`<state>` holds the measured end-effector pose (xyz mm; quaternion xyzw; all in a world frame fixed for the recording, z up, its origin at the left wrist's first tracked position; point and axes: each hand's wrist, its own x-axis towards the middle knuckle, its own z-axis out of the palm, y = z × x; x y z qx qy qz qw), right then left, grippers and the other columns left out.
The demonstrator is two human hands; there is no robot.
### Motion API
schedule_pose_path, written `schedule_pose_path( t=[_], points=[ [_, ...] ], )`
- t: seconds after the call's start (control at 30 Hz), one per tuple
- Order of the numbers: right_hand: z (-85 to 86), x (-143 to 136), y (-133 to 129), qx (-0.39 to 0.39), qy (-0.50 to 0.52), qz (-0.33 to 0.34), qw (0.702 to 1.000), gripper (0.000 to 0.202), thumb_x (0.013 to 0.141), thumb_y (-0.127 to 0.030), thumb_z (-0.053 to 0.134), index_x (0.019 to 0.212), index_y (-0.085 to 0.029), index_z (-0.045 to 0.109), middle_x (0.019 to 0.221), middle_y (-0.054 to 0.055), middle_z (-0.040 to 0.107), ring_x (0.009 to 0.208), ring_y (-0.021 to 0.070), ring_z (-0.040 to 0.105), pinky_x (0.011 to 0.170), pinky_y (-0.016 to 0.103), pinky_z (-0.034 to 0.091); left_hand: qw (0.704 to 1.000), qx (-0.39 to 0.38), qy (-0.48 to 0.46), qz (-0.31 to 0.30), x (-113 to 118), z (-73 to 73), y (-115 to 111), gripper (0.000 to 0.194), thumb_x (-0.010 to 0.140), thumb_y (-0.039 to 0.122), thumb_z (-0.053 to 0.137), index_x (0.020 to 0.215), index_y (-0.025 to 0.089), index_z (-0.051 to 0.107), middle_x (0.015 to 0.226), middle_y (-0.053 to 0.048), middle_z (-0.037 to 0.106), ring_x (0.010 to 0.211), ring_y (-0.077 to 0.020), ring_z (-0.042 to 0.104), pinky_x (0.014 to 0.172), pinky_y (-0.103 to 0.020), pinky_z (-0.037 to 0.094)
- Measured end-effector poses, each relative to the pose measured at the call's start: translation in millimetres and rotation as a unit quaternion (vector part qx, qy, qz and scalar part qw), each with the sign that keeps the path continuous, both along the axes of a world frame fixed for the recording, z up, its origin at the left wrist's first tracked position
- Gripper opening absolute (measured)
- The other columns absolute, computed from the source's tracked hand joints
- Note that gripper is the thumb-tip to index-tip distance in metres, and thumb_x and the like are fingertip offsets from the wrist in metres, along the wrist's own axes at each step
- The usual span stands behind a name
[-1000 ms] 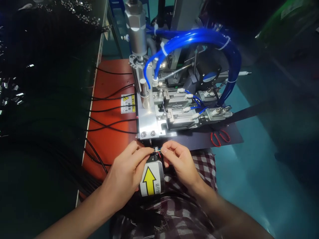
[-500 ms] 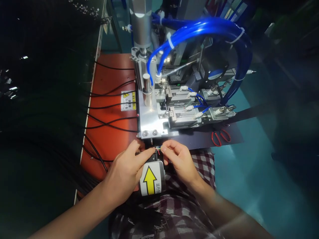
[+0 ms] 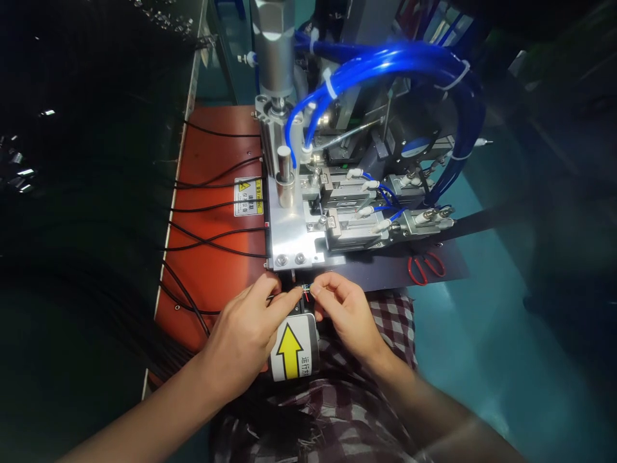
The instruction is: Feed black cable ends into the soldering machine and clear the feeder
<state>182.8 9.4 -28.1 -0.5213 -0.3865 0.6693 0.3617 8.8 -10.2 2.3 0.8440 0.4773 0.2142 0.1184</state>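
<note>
Between my hands, just in front of the machine's metal plate (image 3: 289,241), is a small metallic connector (image 3: 305,289) with a short red wire at it. My left hand (image 3: 248,321) is closed, its thumb tip at the connector's left side; a black cable runs in under its fingers. From the other side, my right hand (image 3: 344,305) pinches the connector's right end between thumb and forefinger. Below the fingertips sits a black unit bearing a white label with a yellow arrow (image 3: 290,350). The fingers hide most of the connector.
Red-handled scissors (image 3: 427,267) lie on the dark board to the right. Blue air hoses (image 3: 405,58) arch over pneumatic cylinders (image 3: 354,228) behind my hands. Several black cables (image 3: 212,239) cross the orange surface (image 3: 207,161) on the left. A bundle of dark cables hangs at lower left.
Almost nothing differs. Both hands keep their grip at the same spot, and the view has shifted very slightly.
</note>
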Motion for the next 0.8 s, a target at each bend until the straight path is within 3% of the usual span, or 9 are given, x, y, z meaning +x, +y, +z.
schedule_pose_path(
  t=[0.8],
  points=[
    [1.9, -0.5, 1.5, -0.043, 0.045, 0.019, 0.998, 0.025, 0.081, -0.039, 0.062, 0.070, -0.018, 0.054, 0.050, -0.006, 0.051, 0.051, 0.0100, 0.043, 0.056, 0.025, 0.035, 1.000, -0.006, 0.007, -0.010, -1.5, -0.1, -2.4, 0.036, 0.085, 0.004, 0.049, 0.118, 0.011, 0.060, 0.085, -0.008, 0.054, 0.072, -0.0201, 0.055, 0.058, -0.031, 0.052]
  ],
)
